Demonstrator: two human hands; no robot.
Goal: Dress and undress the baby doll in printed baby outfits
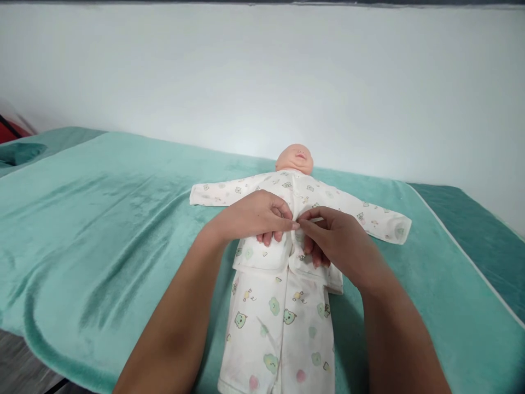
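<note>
A baby doll (296, 157) lies on its back, its head toward the wall and its sleeves spread to both sides. It wears a white printed baby shirt (262, 256) over matching printed trousers (270, 328). At the shirt's front opening, my left hand (268, 216) pinches one edge between thumb and forefinger. My right hand (328, 232) pinches the cloth just beside it, so the fingertips nearly meet at the middle of the chest. Any fastener between the fingers is hidden.
A mint-green plush blanket (123, 219) with soft folds covers the table under the doll. Darker green cloth (463, 235) shows at the right. A white wall (262, 82) stands behind. Something red (10, 131) is at the far left edge.
</note>
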